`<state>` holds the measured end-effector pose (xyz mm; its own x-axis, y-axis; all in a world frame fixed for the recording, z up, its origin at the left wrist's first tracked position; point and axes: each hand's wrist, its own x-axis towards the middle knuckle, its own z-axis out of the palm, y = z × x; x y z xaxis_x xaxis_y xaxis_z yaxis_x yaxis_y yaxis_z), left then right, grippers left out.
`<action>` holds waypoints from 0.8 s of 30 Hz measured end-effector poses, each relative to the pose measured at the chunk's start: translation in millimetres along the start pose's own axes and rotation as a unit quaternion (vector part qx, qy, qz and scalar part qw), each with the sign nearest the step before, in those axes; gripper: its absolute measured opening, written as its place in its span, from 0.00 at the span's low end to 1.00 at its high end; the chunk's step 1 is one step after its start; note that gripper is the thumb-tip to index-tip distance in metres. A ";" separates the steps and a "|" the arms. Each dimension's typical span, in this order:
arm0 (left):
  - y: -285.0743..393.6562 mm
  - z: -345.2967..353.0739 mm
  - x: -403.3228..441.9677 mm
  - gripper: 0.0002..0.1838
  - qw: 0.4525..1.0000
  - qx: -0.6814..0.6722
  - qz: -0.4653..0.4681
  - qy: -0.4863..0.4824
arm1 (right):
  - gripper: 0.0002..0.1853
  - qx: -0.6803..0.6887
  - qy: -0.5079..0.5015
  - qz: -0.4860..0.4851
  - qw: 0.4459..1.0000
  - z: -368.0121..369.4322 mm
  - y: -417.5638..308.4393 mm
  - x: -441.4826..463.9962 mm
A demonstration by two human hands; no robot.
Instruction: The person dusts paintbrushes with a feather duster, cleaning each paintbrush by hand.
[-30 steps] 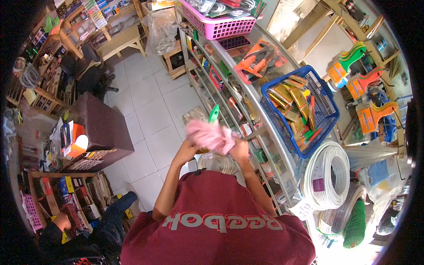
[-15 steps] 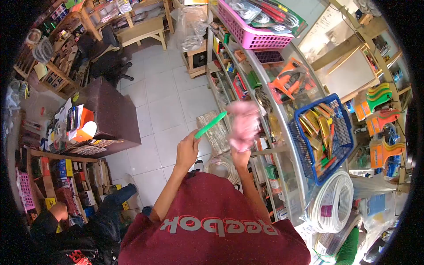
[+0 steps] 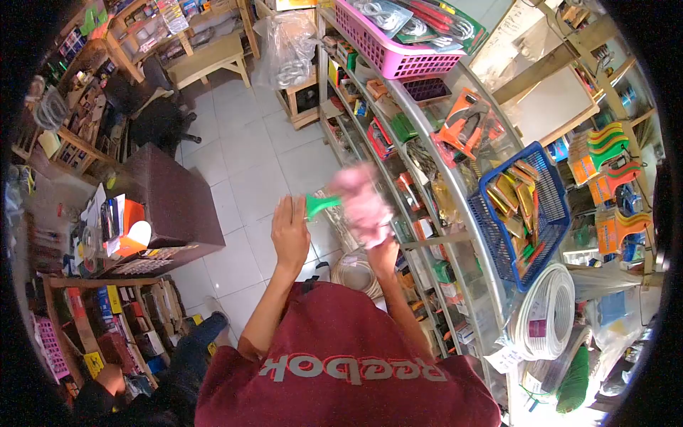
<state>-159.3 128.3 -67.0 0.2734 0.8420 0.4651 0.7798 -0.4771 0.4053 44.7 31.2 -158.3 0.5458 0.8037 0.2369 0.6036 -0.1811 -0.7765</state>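
Note:
My left hand (image 3: pixel 290 233) is closed on a bright green plastic handle (image 3: pixel 324 204). The handle widens at the end near my fingers, and its narrow end points toward the cloth; whatever else the tool has is hidden behind my hand. A crumpled pink cloth (image 3: pixel 366 210), smeared by motion, is gripped in my right hand (image 3: pixel 383 257). Cloth and green handle meet or overlap in front of my chest; whether they touch is unclear. The cloth covers most of my right fingers.
On my right stands a glass display counter (image 3: pixel 445 188), carrying a pink basket (image 3: pixel 398 60), packaged orange pliers (image 3: pixel 466 128) and a blue basket (image 3: pixel 516 249). Coiled white cable (image 3: pixel 548 313) lies nearer. A brown desk (image 3: pixel 171 206) stands left. Another person's leg (image 3: pixel 196 338) shows at lower left.
My left hand has turned, so the green handle now lies more level. The pink cloth and my right hand have shifted slightly left, and the cloth now overlaps the handle's end.

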 end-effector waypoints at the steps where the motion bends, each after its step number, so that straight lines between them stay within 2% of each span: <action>1: 0.9 -0.2 2.7 0.30 1.000 0.001 0.007 0.008 | 0.12 0.007 0.013 0.052 0.999 -3.4 -1.1 0.7; 2: 0.6 -0.5 4.6 0.30 1.000 0.003 0.016 0.016 | 0.14 -0.006 -0.006 0.060 0.998 -6.6 -2.7 0.0; 5: -0.9 2.7 6.2 0.29 0.997 0.029 0.066 0.010 | 0.07 0.013 -0.106 -0.027 0.994 -25.3 -9.6 -10.0; 6: -3.2 4.4 7.5 0.28 0.995 0.034 0.089 0.017 | 0.09 -0.029 -0.090 -0.097 0.991 -18.7 4.3 -16.4; 9: -8.5 7.5 12.5 0.27 0.988 0.052 0.146 0.023 | 0.13 -0.032 -0.118 -0.072 0.990 -29.5 30.9 -20.6; 10: -7.3 4.7 15.0 0.26 0.985 0.062 0.158 0.012 | 0.12 -0.028 -0.148 0.068 0.986 -39.5 22.8 -18.9; 13: 5.4 -6.5 24.8 0.25 0.974 0.093 0.207 -0.009 | 0.10 -0.022 -0.121 0.101 0.987 -69.3 -6.0 -14.3; 14: 12.8 -8.5 27.2 0.25 0.968 0.100 0.228 -0.016 | 0.11 -0.019 -0.145 0.121 0.982 -74.6 -9.1 -15.6; 17: 40.2 -5.3 29.5 0.27 0.986 -0.074 0.147 -0.018 | 0.11 -0.020 -0.263 0.028 0.964 -88.3 5.3 -16.3; 20: 46.4 3.4 37.1 0.27 0.953 0.084 0.292 -0.013 | 0.13 -0.084 -0.165 0.059 0.981 -85.8 61.0 -11.5; 21: 49.5 2.2 38.6 0.26 0.948 0.103 0.302 -0.015 | 0.13 -0.104 -0.135 0.083 0.982 -80.4 78.5 -20.0; 24: 61.2 4.8 47.6 0.26 0.930 0.147 0.336 -0.026 | 0.12 -0.028 -0.136 0.086 0.987 -118.4 28.2 -5.5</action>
<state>-95.9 140.4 -23.8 0.7756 0.3929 0.4940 0.5407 -0.8174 -0.1988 127.5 -45.4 -112.3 0.4725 0.8788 -0.0670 0.5502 -0.3536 -0.7565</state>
